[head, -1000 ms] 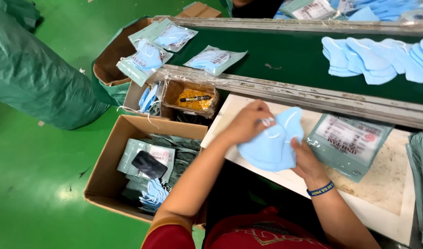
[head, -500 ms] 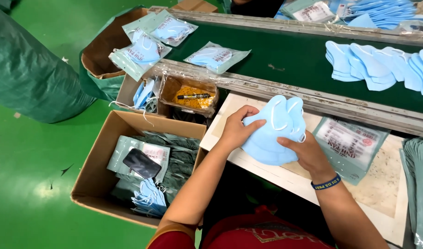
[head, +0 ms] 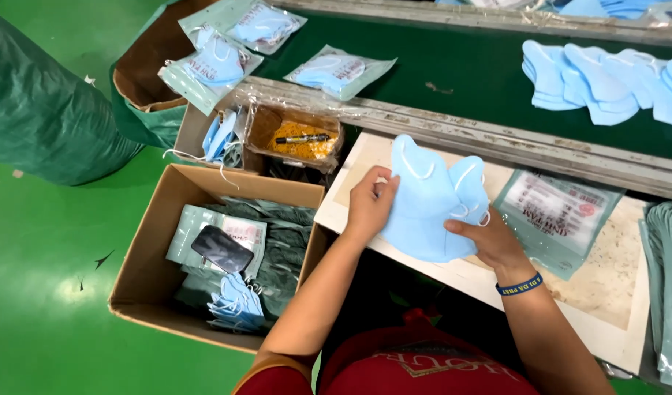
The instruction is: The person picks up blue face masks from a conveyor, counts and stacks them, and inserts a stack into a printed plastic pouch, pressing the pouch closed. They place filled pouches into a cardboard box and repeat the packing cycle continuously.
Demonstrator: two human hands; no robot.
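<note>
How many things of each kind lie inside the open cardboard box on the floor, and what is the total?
Inside the cardboard box:
Black phone: 1
Bundle of loose blue masks: 1
Pale green packet under the phone: 1
Heap of dark green pouches: 1 heap, pieces uncountable
Total: 4

The stack of blue masks (head: 430, 201) looks like soft, matt non-woven cloth with thin white elastic loops. The flat pouch (head: 559, 216) near the worktop's (head: 621, 271) right edge is glossy printed plastic film. The worktop itself is pale, worn and stained board. The open box (head: 149, 249) on the floor is plain matt cardboard; the phone (head: 222, 249) in it is glossy.
</note>
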